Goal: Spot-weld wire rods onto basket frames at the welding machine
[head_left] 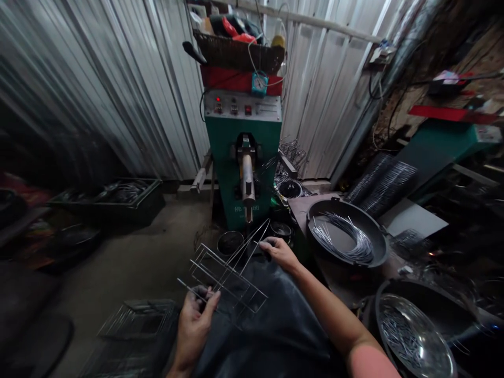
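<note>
A wire rack point(230, 275) of thin metal rods is held above a dark apron or cloth point(275, 315), below the welding machine's electrodes point(248, 184). My left hand point(196, 314) is closed around the rack's near left side, and a rod sticks out past its fingers. My right hand point(280, 253) pinches a thin wire at the rack's far right; its short end juts from the fingertips. Long rods of the rack converge towards the lower electrode, apart from its tip as far as I can see. Exactly where the right fingers meet the rack is unclear.
A green machine point(220, 152) with a gauge point(260, 83) stands ahead. At right, a black pan point(315, 239) holds bent wires, and a bowl point(437, 341) holds short metal pieces. Wire racks point(136, 320) are stacked at lower left. A bin point(145, 205) stands behind them.
</note>
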`<state>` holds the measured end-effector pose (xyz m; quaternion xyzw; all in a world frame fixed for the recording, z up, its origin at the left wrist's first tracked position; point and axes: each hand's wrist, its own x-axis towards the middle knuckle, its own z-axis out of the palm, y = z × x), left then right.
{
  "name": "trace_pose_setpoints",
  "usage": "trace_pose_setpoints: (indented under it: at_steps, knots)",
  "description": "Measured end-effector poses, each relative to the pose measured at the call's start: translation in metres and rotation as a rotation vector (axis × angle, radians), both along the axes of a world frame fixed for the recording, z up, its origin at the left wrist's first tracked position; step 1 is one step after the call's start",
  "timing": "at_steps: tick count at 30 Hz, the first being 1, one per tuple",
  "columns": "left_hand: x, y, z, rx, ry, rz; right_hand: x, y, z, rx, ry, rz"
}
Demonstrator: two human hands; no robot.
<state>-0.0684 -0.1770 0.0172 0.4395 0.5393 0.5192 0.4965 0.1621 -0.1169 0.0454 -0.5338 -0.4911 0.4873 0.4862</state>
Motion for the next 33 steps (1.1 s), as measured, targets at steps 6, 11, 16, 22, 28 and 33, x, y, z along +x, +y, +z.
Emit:
trace_pose_setpoints:
  at_steps: [6,11,16,22,28,33]
  knots:
    - [0.0,0.013,-0.007,-0.004,0.012,-0.035,-0.008,0.011,-0.011,0.045,0.105,-0.093]
    - [-0.002,0.027,-0.013,-0.032,-0.004,-0.118,-0.012,0.022,-0.016,0.005,0.186,-0.103]
    - [-0.007,0.043,-0.018,-0.051,0.0,-0.155,-0.011,0.034,-0.021,-0.023,0.26,-0.103]
    - [-0.006,0.057,-0.016,-0.149,0.017,-0.157,-0.01,0.047,-0.025,-0.075,0.296,-0.123]
    - [-0.002,0.066,-0.021,-0.145,-0.002,-0.152,-0.011,0.062,-0.034,-0.043,0.281,-0.155]
    - [0.003,0.074,-0.02,-0.139,-0.019,-0.149,-0.012,0.075,-0.039,-0.044,0.321,-0.181]
